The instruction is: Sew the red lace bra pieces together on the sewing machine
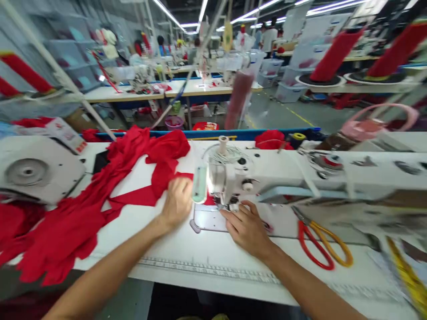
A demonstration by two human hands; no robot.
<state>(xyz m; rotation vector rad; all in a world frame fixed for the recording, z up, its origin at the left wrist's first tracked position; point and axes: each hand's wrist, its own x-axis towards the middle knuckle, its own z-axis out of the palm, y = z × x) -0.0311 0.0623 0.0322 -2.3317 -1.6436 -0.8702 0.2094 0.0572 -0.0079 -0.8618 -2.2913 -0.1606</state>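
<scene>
My left hand (pixel 178 202) is closed on the edge of a red fabric piece (pixel 142 195), just left of the sewing machine head (pixel 223 175). My right hand (pixel 247 226) lies by the presser foot, its fingers apart and bent, fingertips close to the needle area; I see nothing held in it. A small strip of red fabric shows under the machine head, partly hidden. The metal needle plate (pixel 210 220) lies between my hands. A long pile of red fabric (pixel 80 218) stretches along the table to the left.
Scissors (pixel 322 242) with red and orange handles lie right of my right arm. A ruler strip (pixel 207 269) runs along the table's front edge. Another machine (pixel 36 166) stands at the left. Red thread cones (pixel 336 55) rise at the upper right. People work in the background.
</scene>
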